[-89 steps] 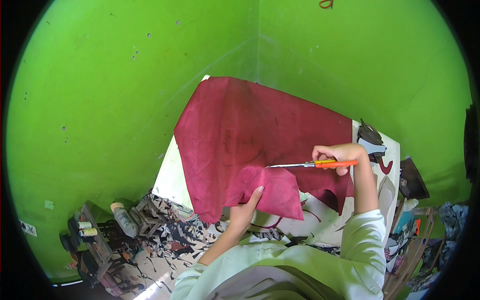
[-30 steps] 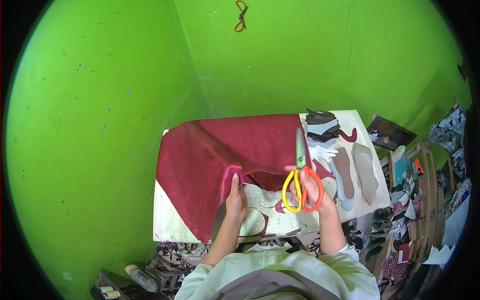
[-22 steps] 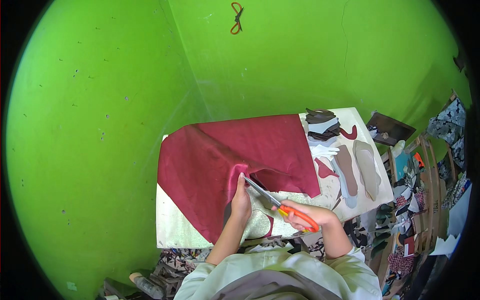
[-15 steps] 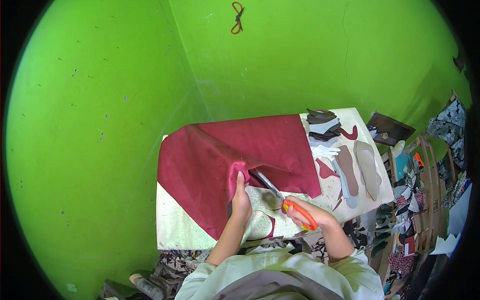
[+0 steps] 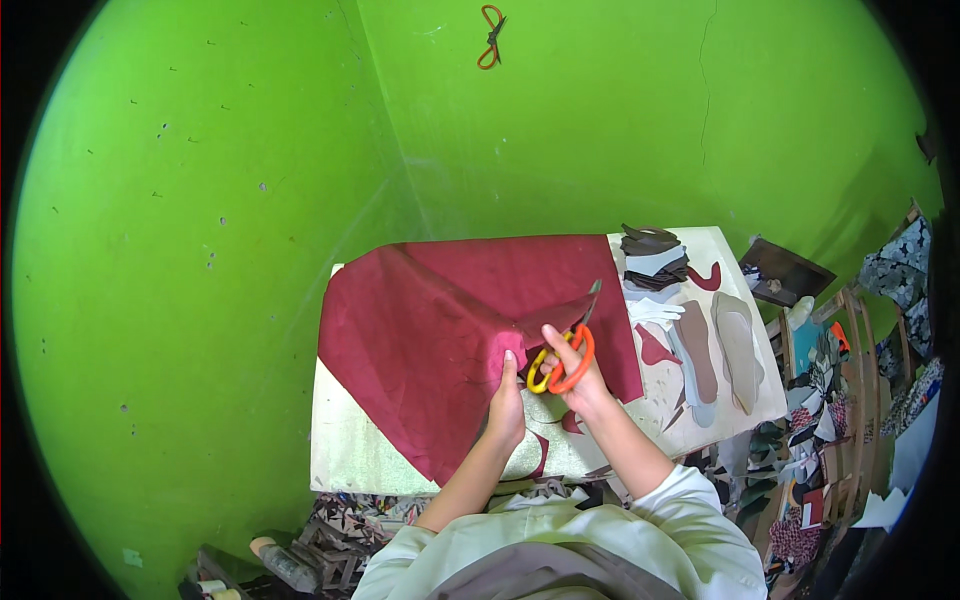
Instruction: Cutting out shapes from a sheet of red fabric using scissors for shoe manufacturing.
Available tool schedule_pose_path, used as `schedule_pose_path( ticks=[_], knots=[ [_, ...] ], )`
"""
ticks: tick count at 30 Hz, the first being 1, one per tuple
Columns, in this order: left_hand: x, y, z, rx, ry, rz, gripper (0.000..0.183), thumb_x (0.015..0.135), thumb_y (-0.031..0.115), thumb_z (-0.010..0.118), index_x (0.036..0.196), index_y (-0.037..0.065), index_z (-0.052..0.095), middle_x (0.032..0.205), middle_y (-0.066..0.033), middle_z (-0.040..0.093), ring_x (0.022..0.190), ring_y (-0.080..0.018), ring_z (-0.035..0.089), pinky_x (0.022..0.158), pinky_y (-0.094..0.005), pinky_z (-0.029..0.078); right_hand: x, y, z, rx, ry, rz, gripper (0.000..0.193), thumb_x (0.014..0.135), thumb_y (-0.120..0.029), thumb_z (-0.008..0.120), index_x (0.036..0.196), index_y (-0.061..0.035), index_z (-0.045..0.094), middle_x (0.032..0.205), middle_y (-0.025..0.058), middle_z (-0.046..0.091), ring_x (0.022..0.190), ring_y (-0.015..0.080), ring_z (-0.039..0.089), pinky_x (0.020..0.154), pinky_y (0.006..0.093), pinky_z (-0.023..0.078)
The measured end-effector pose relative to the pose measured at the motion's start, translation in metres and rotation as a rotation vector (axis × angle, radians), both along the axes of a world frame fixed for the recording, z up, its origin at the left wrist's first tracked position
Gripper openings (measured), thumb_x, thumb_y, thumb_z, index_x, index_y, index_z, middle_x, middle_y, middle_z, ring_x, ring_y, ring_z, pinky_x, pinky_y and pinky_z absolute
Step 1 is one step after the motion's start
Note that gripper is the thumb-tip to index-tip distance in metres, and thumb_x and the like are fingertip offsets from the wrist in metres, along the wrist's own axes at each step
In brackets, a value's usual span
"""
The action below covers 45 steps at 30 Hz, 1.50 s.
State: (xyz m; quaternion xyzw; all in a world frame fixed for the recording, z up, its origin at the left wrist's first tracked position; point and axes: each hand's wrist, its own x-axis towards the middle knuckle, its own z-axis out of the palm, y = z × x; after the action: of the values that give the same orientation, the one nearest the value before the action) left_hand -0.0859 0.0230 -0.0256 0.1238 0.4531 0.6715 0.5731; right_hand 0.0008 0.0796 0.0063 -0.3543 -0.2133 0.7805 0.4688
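A large dark red sheet of flexible material (image 5: 400,340) is spread over the pale table, its front part lifted and folded up. My left hand (image 5: 508,410) grips that raised part, thumb on top, beside a brighter pink patch (image 5: 507,348); whether the patch is a separate piece I cannot tell. In my right hand (image 5: 582,380) are scissors (image 5: 586,347) with orange and yellow handles. Their blades point up and away from me over the red sheet, next to its raised fold. The fingers of both hands are partly hidden.
The pale tabletop (image 5: 350,445) carries sole-shaped pieces (image 5: 735,350), a dark stack of cut pieces (image 5: 655,255) and red offcuts (image 5: 655,345) at right. A cluttered wooden rack (image 5: 860,390) stands beyond. Another pair of scissors (image 5: 492,38) hangs on the green wall.
My right hand has moved up and left, toward my left hand. The scissors have swung from pointing up-left into the fold to pointing up-right above the sheet. My left hand keeps its grip.
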Motion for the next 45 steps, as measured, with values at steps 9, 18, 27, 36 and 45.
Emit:
schedule_pose_path(
  ticks=[9,18,27,36,45],
  knots=[
    [-0.026,-0.018,0.006,-0.054,0.275,-0.652,0.064,0.086,0.044,0.043,0.134,0.006,0.024,0.126,-0.0047,0.038,0.109,-0.0148,0.034,0.092,-0.0304,0.028,-0.002,0.025,-0.022,0.090,-0.236,-0.023,0.047,0.074,0.001,0.057,0.114,-0.0050,0.034,0.068,0.0055,0.047,0.054,0.0130,0.047,0.050,0.0270,0.044],
    [-0.065,-0.021,0.051,0.009,0.232,-1.005,0.059,0.088,0.033,0.042,0.136,0.010,0.016,0.124,-0.0117,0.042,0.114,-0.0190,0.040,0.096,-0.0338,0.032,0.000,0.033,-0.027,0.274,-0.312,0.082,0.066,0.074,0.002,0.055,0.129,-0.0075,0.019,0.074,0.0066,0.046,0.056,0.0125,0.047,0.050,0.0262,0.043],
    [-0.081,0.026,0.050,0.278,0.708,-0.429,0.052,0.083,0.018,0.056,0.127,0.005,0.032,0.113,-0.0116,0.051,0.093,-0.0127,0.053,0.078,-0.0264,0.043,0.008,0.021,-0.009,0.431,-0.287,0.212,0.045,0.074,0.004,0.053,0.113,-0.0112,0.034,0.090,0.0048,0.041,0.058,0.0101,0.045,0.051,0.0239,0.043],
    [-0.084,0.096,0.057,0.340,0.981,-0.513,0.017,0.071,0.015,0.069,0.077,0.000,0.064,0.069,-0.0026,0.063,0.062,-0.0059,0.055,0.058,-0.0224,0.045,0.019,0.020,0.005,0.367,-0.309,0.200,0.044,0.074,0.001,0.058,0.110,-0.0086,0.035,0.077,0.0041,0.042,0.054,0.0092,0.044,0.049,0.0238,0.040],
    [-0.094,0.124,0.047,0.393,1.093,-0.318,0.039,0.066,0.024,0.074,0.051,0.001,0.047,0.045,0.0045,0.034,0.046,-0.0035,0.028,0.041,-0.0240,0.025,0.103,0.018,0.008,0.517,-0.532,0.440,0.024,0.085,-0.012,0.047,0.108,-0.0074,0.038,0.077,0.0061,0.052,0.049,0.0067,0.041,0.044,0.0194,0.035]
  ],
)
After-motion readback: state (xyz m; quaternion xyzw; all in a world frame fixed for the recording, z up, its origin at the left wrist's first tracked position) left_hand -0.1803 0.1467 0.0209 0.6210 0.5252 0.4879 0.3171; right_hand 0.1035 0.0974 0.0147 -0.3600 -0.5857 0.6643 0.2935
